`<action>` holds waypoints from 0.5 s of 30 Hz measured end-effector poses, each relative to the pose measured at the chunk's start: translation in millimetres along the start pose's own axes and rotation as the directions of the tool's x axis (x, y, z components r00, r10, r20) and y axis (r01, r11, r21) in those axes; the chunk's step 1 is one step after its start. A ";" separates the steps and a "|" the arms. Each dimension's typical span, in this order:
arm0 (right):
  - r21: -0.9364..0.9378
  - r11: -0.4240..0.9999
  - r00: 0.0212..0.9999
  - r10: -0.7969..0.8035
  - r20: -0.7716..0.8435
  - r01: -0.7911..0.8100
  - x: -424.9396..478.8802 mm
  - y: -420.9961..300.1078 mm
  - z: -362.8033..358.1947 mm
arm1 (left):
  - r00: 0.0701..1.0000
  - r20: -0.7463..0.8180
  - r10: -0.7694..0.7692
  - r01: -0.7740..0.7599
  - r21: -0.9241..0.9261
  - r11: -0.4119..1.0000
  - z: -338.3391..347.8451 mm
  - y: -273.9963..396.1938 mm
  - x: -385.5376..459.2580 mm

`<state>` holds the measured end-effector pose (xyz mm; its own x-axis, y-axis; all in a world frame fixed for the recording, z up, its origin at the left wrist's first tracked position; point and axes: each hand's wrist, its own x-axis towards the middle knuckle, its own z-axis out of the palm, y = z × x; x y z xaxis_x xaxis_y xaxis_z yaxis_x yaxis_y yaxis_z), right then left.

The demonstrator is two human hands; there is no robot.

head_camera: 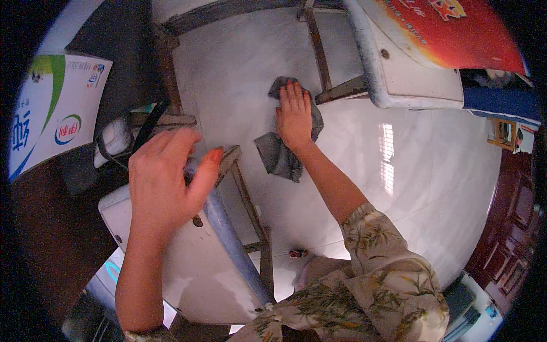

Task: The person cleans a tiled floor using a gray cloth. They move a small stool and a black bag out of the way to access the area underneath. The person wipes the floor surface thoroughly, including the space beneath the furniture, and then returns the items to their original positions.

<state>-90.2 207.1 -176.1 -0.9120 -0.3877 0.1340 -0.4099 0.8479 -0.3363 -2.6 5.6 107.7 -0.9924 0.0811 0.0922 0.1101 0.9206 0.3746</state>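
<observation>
My right hand [295, 115] lies flat, palm down, on a crumpled dark grey cloth [280, 158], its fingers stretched out over the cloth. Whether the fingers grip the cloth is hidden by the back of the hand. The cloth appears over the pale floor tiles. My left hand [171, 171] is raised above the corner of a white stool or chair seat [201, 273] with a worn blue edge, thumb and fingers apart, holding nothing that shows. Both hands have orange-red colour on the fingertips.
A second white seat [410, 81] bears a red printed item [466, 34] at the upper right. Wooden legs and rails [318, 51] stand around the pale tiled floor [243, 64]. A white and green printed carton [64, 107] is at the left, and a dark red panelled door [513, 239] at the far right.
</observation>
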 end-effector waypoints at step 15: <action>-0.074 0.846 0.798 0.464 -0.385 -0.528 80.1 4.7 36.4 | 1.000 0.004 0.004 -0.004 0.003 1.000 -3.2 -4.5 2.3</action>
<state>-164.6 166.9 -200.9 -0.9243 0.2231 0.3098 0.1330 0.9488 -0.2865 -5.1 0.4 109.2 -0.9922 0.0866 0.0897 0.1140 0.9214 0.3715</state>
